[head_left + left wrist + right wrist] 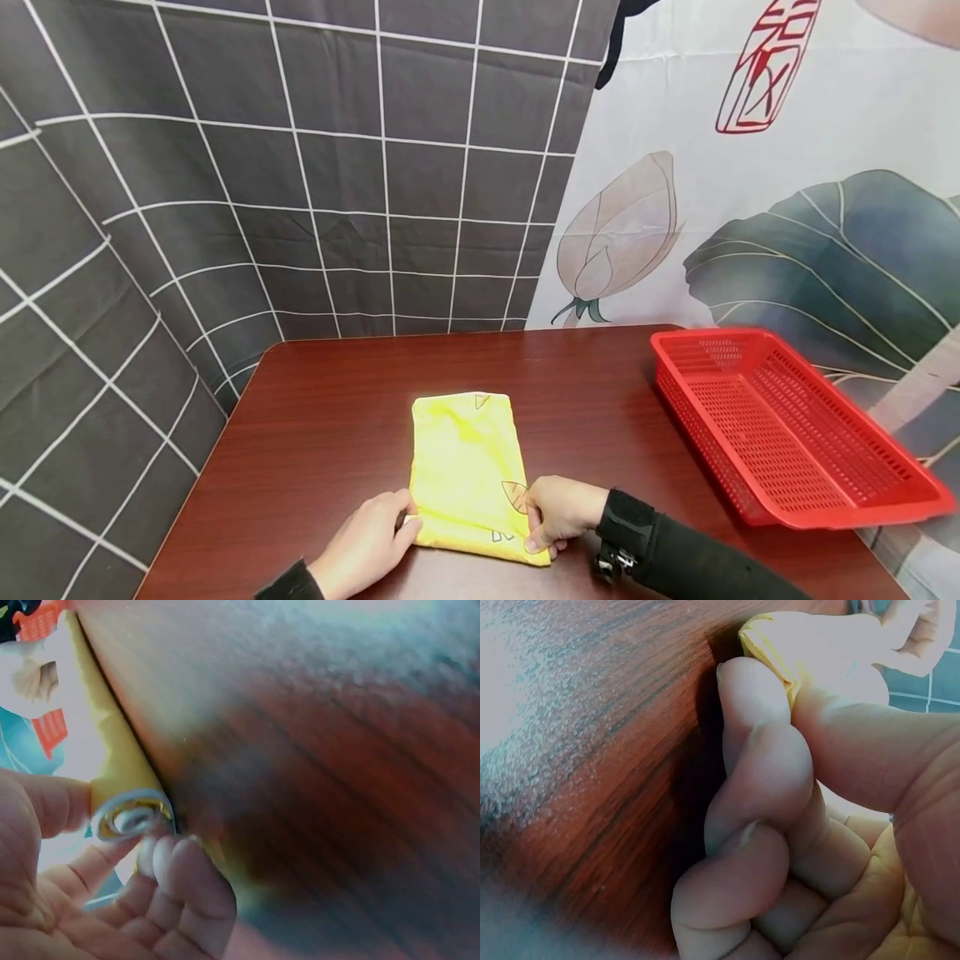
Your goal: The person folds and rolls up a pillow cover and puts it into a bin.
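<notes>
Dark wood tabletop [337, 417] runs under both your hands, with tiled and lotus-print cloth hung behind. Your left hand [367, 542] and right hand [558, 510] each pinch a near corner of the folded yellow cloth [465, 467] lying between them. Lift unevenly and the fold could slip open. You have bare table beyond your fingers; the red basket [787, 433] sits off past your right hand, overhanging the edge.
</notes>
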`<action>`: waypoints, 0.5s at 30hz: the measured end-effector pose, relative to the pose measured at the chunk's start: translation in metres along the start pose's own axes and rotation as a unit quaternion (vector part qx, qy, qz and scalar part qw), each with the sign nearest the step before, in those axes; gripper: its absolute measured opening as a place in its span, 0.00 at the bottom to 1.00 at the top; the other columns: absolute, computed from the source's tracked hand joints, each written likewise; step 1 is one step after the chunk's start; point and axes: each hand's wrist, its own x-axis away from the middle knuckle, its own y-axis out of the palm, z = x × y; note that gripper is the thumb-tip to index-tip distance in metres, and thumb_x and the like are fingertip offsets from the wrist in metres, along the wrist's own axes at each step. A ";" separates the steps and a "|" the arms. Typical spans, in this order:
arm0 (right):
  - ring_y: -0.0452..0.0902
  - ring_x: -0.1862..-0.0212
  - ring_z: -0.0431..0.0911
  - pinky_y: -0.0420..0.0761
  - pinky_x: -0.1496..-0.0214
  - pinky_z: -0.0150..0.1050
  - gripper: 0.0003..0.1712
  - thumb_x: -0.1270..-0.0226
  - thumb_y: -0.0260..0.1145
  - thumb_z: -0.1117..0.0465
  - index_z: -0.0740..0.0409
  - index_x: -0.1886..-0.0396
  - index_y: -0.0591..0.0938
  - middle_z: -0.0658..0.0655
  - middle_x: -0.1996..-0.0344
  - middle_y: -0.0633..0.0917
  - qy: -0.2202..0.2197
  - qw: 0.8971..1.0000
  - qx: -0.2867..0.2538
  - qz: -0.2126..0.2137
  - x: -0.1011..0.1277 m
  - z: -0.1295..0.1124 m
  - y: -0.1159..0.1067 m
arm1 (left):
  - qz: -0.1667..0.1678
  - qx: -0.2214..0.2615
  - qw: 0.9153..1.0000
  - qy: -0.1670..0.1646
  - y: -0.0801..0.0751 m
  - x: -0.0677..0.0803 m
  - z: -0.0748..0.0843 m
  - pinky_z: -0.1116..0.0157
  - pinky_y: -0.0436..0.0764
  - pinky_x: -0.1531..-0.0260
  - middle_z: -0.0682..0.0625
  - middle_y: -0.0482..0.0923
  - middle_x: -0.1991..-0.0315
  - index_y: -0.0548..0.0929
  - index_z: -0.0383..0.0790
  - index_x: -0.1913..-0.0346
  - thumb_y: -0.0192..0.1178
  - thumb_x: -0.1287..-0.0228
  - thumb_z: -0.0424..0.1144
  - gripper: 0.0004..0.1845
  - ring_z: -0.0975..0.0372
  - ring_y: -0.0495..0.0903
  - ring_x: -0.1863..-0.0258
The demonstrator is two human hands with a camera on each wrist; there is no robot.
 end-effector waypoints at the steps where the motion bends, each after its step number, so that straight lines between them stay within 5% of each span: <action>1: 0.75 0.84 0.39 0.70 0.76 0.29 0.18 0.40 0.83 0.60 0.53 0.82 0.81 0.49 0.90 0.82 0.001 1.000 -0.002 0.001 0.000 0.000 0.000 | 0.004 -0.002 1.000 -0.006 0.000 0.000 0.001 0.70 0.69 0.71 0.62 0.71 0.72 0.80 0.55 0.66 0.68 0.31 0.42 0.08 0.72 0.67 0.73; 6: 0.75 0.84 0.39 0.69 0.76 0.29 0.19 0.40 0.82 0.60 0.53 0.82 0.80 0.49 0.89 0.83 0.003 1.000 -0.006 0.004 0.000 0.001 0.000 | 0.038 -0.034 0.999 -0.005 0.001 -0.002 0.009 0.69 0.74 0.69 0.63 0.76 0.66 0.85 0.57 0.66 0.75 0.36 0.40 0.08 0.72 0.72 0.67; 10: 0.75 0.84 0.39 0.69 0.75 0.29 0.18 0.39 0.82 0.60 0.52 0.81 0.80 0.51 0.88 0.84 0.000 1.000 0.000 0.008 -0.001 0.002 0.000 | 0.078 -0.095 0.988 0.091 0.004 -0.005 0.009 0.71 0.74 0.68 0.67 0.78 0.68 0.87 0.58 0.71 0.77 0.41 0.36 0.11 0.72 0.72 0.66; 12: 0.75 0.84 0.39 0.69 0.75 0.29 0.18 0.39 0.82 0.59 0.52 0.81 0.81 0.50 0.88 0.84 -0.001 1.000 0.002 0.008 0.000 0.003 0.000 | 0.102 -0.149 0.968 0.174 0.007 -0.007 0.006 0.71 0.73 0.69 0.65 0.76 0.72 0.85 0.55 0.74 0.76 0.46 0.33 0.12 0.70 0.72 0.68; 15: 0.75 0.83 0.39 0.70 0.75 0.29 0.18 0.39 0.82 0.59 0.52 0.81 0.81 0.50 0.88 0.84 -0.006 1.000 0.002 0.010 0.000 0.004 0.000 | 0.147 -0.227 0.922 0.278 0.010 -0.007 0.004 0.71 0.70 0.71 0.61 0.72 0.75 0.80 0.52 0.77 0.75 0.53 0.32 0.13 0.68 0.72 0.71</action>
